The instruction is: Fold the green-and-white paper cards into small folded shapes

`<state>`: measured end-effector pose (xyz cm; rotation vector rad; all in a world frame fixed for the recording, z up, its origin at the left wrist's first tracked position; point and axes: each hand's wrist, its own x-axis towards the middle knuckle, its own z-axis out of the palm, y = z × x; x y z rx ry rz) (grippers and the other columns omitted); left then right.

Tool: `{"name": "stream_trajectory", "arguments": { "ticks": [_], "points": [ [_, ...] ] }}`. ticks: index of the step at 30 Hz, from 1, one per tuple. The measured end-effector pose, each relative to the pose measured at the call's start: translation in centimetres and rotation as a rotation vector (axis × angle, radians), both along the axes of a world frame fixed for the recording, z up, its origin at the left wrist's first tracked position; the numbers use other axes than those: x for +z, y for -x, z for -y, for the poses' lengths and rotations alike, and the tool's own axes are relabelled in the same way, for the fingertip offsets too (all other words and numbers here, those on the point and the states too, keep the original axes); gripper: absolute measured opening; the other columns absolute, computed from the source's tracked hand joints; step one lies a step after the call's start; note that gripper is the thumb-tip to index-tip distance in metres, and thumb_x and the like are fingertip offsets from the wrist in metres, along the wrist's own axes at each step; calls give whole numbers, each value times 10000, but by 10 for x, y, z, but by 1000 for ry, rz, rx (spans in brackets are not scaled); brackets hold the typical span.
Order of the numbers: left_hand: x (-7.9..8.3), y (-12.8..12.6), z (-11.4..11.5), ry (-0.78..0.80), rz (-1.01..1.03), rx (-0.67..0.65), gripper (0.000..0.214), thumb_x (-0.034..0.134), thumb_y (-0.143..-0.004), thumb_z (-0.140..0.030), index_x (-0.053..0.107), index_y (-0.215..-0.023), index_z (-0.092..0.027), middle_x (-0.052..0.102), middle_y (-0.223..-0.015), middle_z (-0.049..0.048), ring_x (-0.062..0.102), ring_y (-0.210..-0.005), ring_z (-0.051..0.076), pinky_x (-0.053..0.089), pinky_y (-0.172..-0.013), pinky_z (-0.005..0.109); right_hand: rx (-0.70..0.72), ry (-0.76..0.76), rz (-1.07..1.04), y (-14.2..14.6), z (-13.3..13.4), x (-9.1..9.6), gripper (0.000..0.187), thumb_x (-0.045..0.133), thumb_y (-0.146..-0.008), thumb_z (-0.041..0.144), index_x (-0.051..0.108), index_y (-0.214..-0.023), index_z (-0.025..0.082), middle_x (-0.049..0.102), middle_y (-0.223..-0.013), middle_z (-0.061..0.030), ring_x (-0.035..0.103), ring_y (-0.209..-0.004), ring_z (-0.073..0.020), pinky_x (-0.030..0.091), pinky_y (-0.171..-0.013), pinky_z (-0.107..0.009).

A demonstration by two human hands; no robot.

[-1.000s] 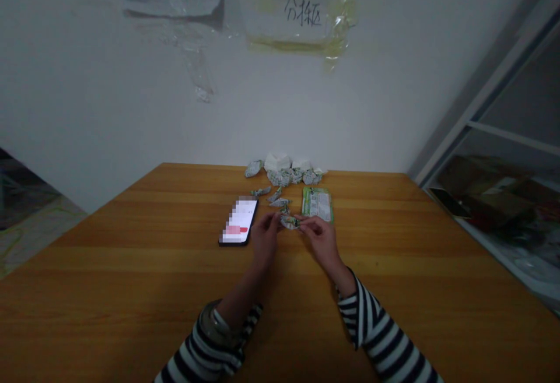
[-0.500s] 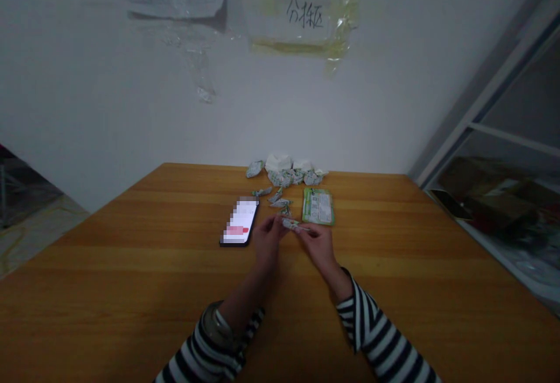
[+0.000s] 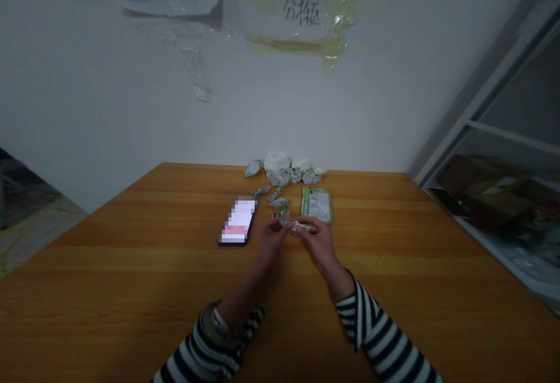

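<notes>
Crumpled green-and-white wrapper (image 3: 297, 226) is pinched between the left hand (image 3: 272, 240) and right hand (image 3: 321, 243), just above the orange-brown wooden table (image 3: 131, 290), with a flat green packet (image 3: 316, 205) close beyond and a black smartphone (image 3: 237, 220) laid to the left!

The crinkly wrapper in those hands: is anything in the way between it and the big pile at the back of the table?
Yes. Small folded wrappers lie on the table between the held wrapper and the pile. The left hand and right hand pinch it directly.
</notes>
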<state>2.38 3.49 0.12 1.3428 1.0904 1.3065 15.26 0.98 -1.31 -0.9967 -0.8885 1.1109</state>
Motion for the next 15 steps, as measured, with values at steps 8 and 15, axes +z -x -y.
{"name": "stream_trajectory", "arguments": {
  "ticks": [8, 15],
  "points": [
    [1, 5, -1, -177, -284, 2, 135, 716, -683, -307, 693, -761, -199, 655, -595, -2, 600, -563, 178, 441, -549, 276, 85, -99, 407, -16, -2, 3, 245, 731, -686, 406, 734, -737, 167, 724, -681, -53, 644, -596, -176, 492, -559, -266],
    [4, 24, -18, -216, -266, 213, 262, 531, -858, -376, 631, -1036, -211, 708, -889, 63, 664, -821, 217, 495, -720, 325, -161, -61, 396, -30, -9, 0, 249, 722, -671, 394, 732, -737, 155, 705, -651, -35, 599, -579, -166, 467, -559, -269]
  ]
}}
